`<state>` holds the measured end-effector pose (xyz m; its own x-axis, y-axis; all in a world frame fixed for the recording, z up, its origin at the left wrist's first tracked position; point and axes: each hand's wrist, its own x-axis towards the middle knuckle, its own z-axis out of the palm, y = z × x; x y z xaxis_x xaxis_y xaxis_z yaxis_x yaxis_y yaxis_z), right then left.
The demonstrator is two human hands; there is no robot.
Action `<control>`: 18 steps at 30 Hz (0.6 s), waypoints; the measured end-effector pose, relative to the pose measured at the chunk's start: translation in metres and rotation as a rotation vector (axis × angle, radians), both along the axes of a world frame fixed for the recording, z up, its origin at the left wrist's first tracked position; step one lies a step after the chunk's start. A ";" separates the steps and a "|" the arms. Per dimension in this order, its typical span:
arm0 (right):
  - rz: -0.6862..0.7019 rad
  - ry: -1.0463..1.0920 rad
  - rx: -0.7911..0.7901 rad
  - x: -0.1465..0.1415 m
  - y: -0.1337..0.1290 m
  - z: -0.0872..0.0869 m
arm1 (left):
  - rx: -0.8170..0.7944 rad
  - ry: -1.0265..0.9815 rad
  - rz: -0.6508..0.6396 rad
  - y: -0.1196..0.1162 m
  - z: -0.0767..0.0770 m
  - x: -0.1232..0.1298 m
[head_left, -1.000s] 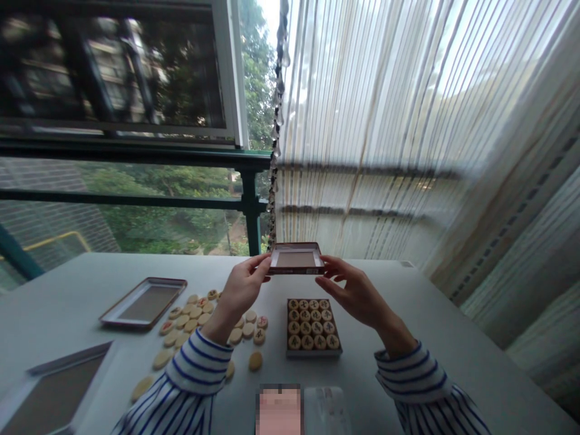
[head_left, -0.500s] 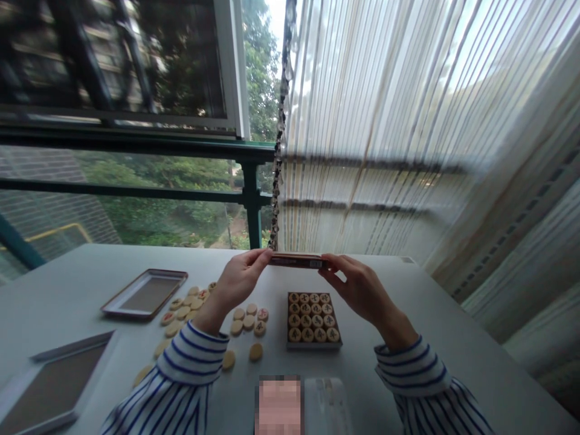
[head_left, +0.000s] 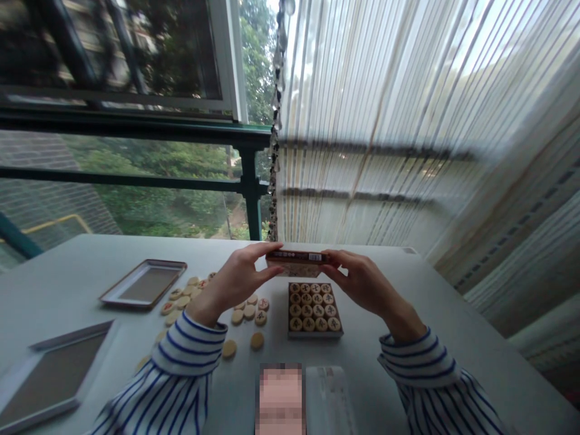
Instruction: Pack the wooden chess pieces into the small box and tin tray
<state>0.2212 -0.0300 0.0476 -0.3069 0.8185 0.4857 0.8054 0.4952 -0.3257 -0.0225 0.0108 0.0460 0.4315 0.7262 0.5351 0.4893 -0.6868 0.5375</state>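
Both my hands hold a thin brown box lid above the far part of the table. My left hand grips its left end between thumb and fingers. At the right end, the thumb and fingers of my right hand pinch it. The lid is tilted, with a barcode on its edge facing me. Just below it on the table sits a square box filled with rows of round wooden pieces bearing dark characters. Loose round pieces lie left of that box, some partly hidden behind my left forearm.
On the white table, a brown-rimmed tray lies at the left, with a larger grey tray nearer me. A clear plastic case is at the front. Behind the table are a green railing and a string curtain.
The lid has tilted so that more of its edge and a pale, patterned face show. My left thumb has moved down to its lower side. The view has shifted slightly.
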 end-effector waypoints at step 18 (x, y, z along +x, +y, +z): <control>0.011 0.034 0.015 -0.004 0.001 0.001 | -0.004 -0.019 -0.025 -0.001 0.003 0.001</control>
